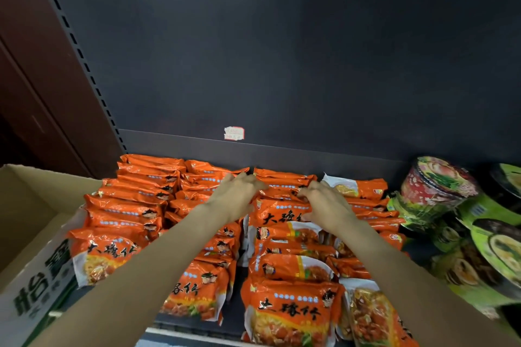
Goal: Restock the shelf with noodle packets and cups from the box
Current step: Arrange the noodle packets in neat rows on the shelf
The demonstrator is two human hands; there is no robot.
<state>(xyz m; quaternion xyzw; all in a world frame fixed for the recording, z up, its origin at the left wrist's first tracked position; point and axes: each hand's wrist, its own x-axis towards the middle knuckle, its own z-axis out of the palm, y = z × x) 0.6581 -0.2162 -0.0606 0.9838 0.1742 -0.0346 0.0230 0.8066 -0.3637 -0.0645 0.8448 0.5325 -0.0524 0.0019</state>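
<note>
Several rows of orange noodle packets (290, 310) fill the dark shelf (282, 155). Both my arms reach over them toward the back. My left hand (238, 196) lies on the packets near the rear of the middle rows, fingers bent over their tops. My right hand (324, 203) grips the top edge of an orange packet (282, 215) standing in the row to the right. Noodle cups (437, 186) with green and pink lids are stacked at the right end of the shelf. The cardboard box (31, 234) stands open at the left.
The shelf's dark back panel (282, 65) rises behind the packets, with a small torn price label (234, 133) on it. A slotted upright (84, 65) and a brown wall stand at the left. The shelf above overhangs at the top.
</note>
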